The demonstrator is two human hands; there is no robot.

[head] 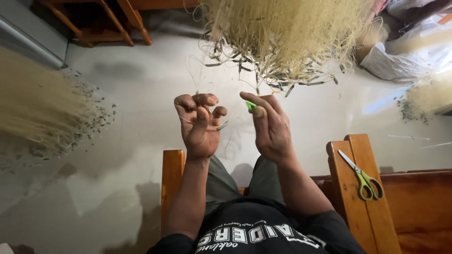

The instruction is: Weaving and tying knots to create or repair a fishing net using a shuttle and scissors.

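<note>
Looking down from my head camera, I am holding both hands up in front of me, over my lap. My left hand (pixel 200 126) is curling shut, its fingers (pixel 205 99) folded in toward the palm and pinching a thin pale strand of fishing line (pixel 195 123) that is crossing the hand and running up toward the net. My right hand (pixel 269 126) is closing its thumb and forefinger on one small bright green plastic tool (pixel 250 105), whose tip is poking out toward the left hand; the other fingers are lying loosely bent.

Just above both hands, one big tangled bundle of cream-coloured fishing net with dark slender floats (pixel 287 37) is hanging, its loose loops dangling near my fingertips. A second heap of the same pale netting (pixel 40 110) is lying on the pale concrete floor (pixel 141 94) well off to my left, and a third, smaller one (pixel 431 96) is showing at the far right.

One pair of scissors with green handles (pixel 363 177) is resting closed on the orange-brown wooden armrest (pixel 348 197) beside my right forearm, apart from my hand. A second wooden armrest (pixel 172 178) is standing by my left forearm.
</note>
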